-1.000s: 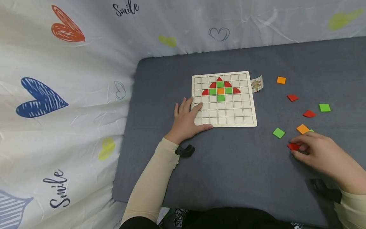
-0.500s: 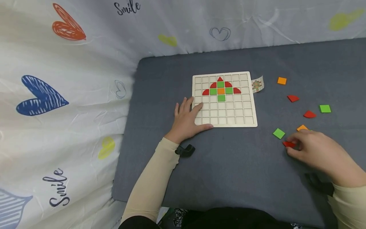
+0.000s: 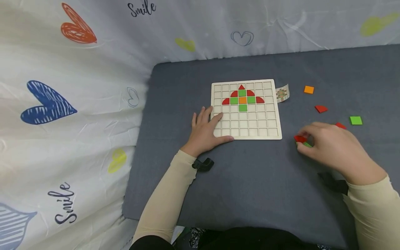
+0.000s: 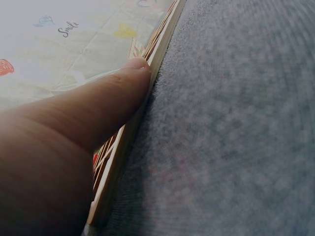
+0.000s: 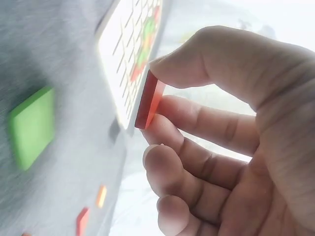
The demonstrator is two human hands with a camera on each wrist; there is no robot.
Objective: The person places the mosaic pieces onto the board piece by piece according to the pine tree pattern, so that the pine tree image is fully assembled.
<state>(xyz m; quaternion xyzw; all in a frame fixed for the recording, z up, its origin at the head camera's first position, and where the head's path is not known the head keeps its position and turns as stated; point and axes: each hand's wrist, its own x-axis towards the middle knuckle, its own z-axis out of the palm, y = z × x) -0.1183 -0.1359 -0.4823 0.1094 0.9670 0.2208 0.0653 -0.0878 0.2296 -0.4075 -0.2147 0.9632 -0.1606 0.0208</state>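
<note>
Red tile in the right hand, pinched between thumb and fingertips, grip clamped on it. Tile is off the table, right of the board in the head view; right-wrist view shows it tilted on edge, clear of the cloth. In the head view it overlaps a green tile, which lies flat on the table below, partly hidden by the hand.

Wooden grid board flat on the table, left of that hand. Pattern in its upper middle: red triangle on top, green squares and curved red pieces under it, one orange square at the center, one green square lowest.

Left hand at the board's lower left corner, fingers spread apart, not curled round anything. Thumb rests along the near edge, index finger lies over the left side.

Loose tiles to the right: orange tile farthest back, red piece nearer, green square far right, another red piece partly behind the right hand. Small patterned card at the board's right edge; can't tell if it runs underneath.

Gray table; white cloth with hearts and "Smile" print behind and left. Beige sleeves, black device on the left wrist.
</note>
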